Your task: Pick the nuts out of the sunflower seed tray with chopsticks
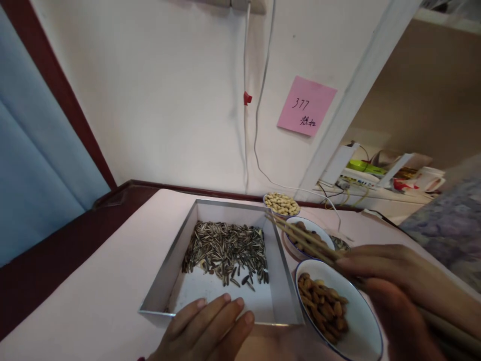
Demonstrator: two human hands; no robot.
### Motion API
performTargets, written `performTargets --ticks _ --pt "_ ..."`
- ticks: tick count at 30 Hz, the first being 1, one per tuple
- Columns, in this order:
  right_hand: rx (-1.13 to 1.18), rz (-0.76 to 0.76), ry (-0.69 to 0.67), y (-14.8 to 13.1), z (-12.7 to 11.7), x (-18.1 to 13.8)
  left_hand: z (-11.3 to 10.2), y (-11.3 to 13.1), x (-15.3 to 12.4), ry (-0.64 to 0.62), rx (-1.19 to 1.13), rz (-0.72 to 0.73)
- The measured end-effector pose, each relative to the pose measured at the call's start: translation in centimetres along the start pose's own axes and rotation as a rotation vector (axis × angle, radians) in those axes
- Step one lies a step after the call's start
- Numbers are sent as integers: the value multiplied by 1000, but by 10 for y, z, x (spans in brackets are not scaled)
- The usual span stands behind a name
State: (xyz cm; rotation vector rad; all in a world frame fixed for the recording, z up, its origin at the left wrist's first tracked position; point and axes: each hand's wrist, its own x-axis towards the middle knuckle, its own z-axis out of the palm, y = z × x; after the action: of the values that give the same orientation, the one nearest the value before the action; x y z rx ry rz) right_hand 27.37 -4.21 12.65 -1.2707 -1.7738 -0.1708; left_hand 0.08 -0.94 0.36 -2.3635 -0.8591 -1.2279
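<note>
A square metal tray (pixel 165 271) sits on the table and holds a heap of striped sunflower seeds (pixel 227 248). My left hand (pixel 206 328) lies flat on the tray's near edge with its fingers stretched out and nothing in it. My right hand (pixel 398 291) is closed round a pair of wooden chopsticks (pixel 300 238). Their tips reach toward the tray's far right corner. Under that hand stands a white bowl (pixel 361 326) with almonds (pixel 323 308) in it.
Behind it stand a bowl of brown nuts (pixel 319 228) and a bowl of peanuts (pixel 281 203). A pink note (pixel 306 106) and white cables (pixel 257 125) hang on the wall. Cluttered shelf items (pixel 376 173) lie at right, a blue curtain (pixel 33 165) at left.
</note>
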Motion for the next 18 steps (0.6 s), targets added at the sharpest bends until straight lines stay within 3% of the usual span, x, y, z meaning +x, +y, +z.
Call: performTargets --ticks 3,9,18 --pt "109 -39 -152 -19 27 13 2 -3 2 58 32 71" --pt "234 1 -308 -6 63 10 5 -7 0 67 75 109" --pt "233 27 -335 -8 74 8 5 -9 3 102 90 135"
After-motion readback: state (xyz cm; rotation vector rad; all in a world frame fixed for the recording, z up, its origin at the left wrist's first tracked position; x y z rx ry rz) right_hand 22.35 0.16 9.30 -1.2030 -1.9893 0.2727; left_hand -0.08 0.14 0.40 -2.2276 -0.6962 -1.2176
